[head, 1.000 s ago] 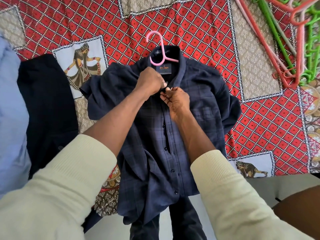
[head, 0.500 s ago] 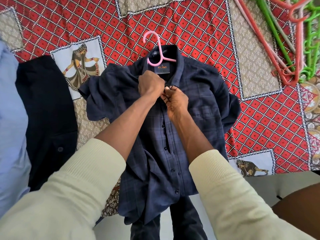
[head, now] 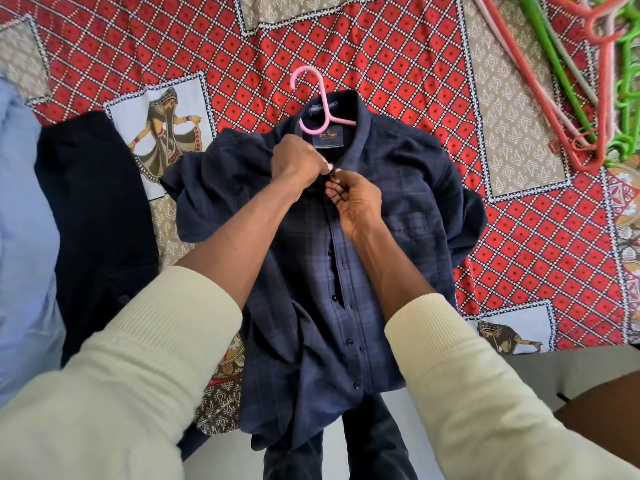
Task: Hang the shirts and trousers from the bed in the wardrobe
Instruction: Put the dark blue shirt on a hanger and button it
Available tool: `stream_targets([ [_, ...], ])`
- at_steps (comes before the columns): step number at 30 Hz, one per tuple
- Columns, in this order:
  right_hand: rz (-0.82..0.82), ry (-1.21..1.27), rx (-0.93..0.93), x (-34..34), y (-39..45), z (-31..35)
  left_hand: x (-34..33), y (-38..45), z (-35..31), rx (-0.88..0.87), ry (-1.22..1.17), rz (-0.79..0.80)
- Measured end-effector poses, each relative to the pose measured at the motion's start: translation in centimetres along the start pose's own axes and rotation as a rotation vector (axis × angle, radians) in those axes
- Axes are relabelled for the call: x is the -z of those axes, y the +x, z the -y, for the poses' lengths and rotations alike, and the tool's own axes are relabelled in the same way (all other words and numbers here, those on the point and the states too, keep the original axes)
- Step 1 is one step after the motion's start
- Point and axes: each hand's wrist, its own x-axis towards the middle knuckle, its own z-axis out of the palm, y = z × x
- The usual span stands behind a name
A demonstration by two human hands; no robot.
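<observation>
Got the navy blue checked button-up shirt (head: 398, 209) lying face up on the red diamond-patterned bedspread (head: 398, 64), with a pink plastic hanger (head: 313, 102) tucked inside the collar, hook poking out the top. My left hand (head: 299, 164) is curled tight, pinching the left edge of the placket just below the collar. My right hand (head: 353, 199) has its fingers bunched up, pinching the other edge right against it, at the top button. The lower buttons look done up. Off to my left there's a dark black garment (head: 93, 209) and a light blue cloth (head: 24, 237). Pile of green and coral plastic hangers (head: 588, 74) top right.
</observation>
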Motion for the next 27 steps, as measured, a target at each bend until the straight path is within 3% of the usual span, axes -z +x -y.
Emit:
stream_targets([
  [10,-0.009,-0.498,0.306,0.0,0.6,-0.4,0.5,0.4,0.4,-0.049,-0.060,0.188],
  [14,0.011,-0.604,0.401,0.2,0.3,-0.4,0.7,0.4,0.2,-0.036,-0.055,0.192],
  [22,0.074,-0.650,0.383,0.9,0.7,0.2,0.6,1.1,0.9,-0.051,-0.096,0.202],
  [27,0.094,-0.744,0.352,0.7,1.7,0.8,0.6,1.7,1.2,-0.180,0.015,0.288],
])
